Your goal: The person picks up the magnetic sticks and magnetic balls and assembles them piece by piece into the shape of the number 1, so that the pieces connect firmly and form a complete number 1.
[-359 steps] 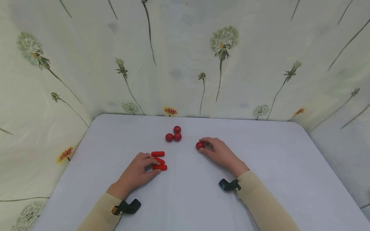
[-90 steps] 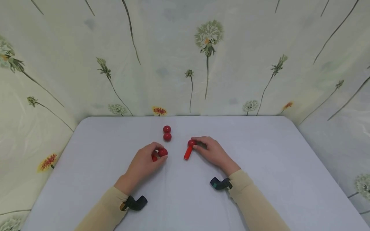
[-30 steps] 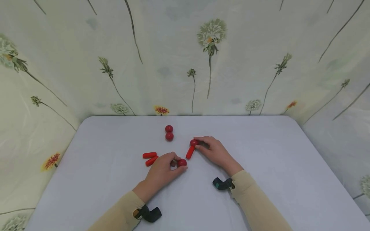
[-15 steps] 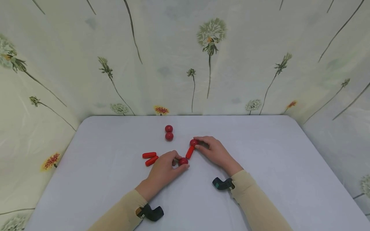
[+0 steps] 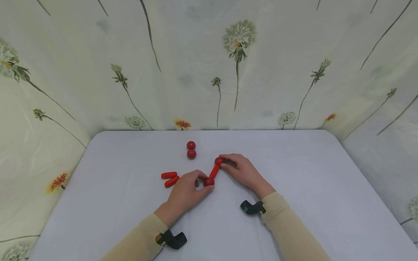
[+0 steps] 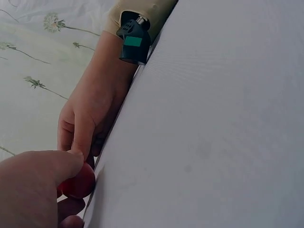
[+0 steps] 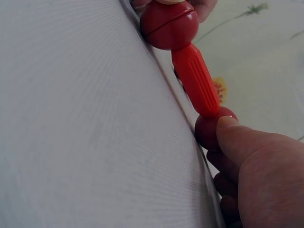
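Observation:
Thumb and fingers of my left hand (image 5: 184, 192) pinch a dark red ball (image 5: 209, 181) at the near end of a bright red ridged rod (image 5: 214, 171). The rod slants away to a second red ball (image 5: 219, 161), which my right hand (image 5: 243, 170) pinches from the right. In the right wrist view the rod (image 7: 195, 80) meets a ball at each end, and the left-hand ball (image 7: 168, 26) has a groove around it. The left wrist view has the ball (image 6: 81, 183) under my thumb, its far side hidden by fingers.
Two loose red balls (image 5: 191, 154) touch each other at the back of the white table (image 5: 294, 174). Two more red rods (image 5: 169, 175) lie left of my left hand, the nearer one right by its knuckles. A flowered cloth (image 5: 202, 72) hangs behind the table.
Twelve seconds ago three rods lay together and three balls stood grouped; one of each has left. My left hand has brought its ball rightward to the rod's near end. My right hand stays put.

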A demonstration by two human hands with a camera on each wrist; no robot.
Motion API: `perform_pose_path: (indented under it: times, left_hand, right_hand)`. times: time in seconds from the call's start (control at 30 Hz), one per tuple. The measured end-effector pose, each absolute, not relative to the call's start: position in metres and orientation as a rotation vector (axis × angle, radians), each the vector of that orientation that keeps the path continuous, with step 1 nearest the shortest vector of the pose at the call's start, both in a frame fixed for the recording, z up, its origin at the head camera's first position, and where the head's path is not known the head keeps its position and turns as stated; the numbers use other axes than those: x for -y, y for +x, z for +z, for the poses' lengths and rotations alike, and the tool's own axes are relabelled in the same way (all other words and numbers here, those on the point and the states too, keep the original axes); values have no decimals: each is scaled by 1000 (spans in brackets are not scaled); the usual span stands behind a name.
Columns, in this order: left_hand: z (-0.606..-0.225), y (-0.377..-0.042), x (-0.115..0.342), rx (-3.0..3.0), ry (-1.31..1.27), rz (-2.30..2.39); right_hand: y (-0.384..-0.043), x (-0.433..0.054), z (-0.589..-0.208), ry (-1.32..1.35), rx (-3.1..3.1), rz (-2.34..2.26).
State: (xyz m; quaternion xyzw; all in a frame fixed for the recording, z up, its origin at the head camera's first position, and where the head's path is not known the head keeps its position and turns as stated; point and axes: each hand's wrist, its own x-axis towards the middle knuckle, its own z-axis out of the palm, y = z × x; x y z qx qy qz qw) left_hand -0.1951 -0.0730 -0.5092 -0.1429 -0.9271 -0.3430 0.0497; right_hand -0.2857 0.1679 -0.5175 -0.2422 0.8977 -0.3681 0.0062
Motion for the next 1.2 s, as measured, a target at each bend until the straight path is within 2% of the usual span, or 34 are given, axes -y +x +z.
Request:
perform_pose_path:
  times: [1.2]
  left_hand:
    - [-509,-195,73,2838,-427,-1061]
  right_hand:
    - [-285,-167,-518,-734,-2815,-1164]
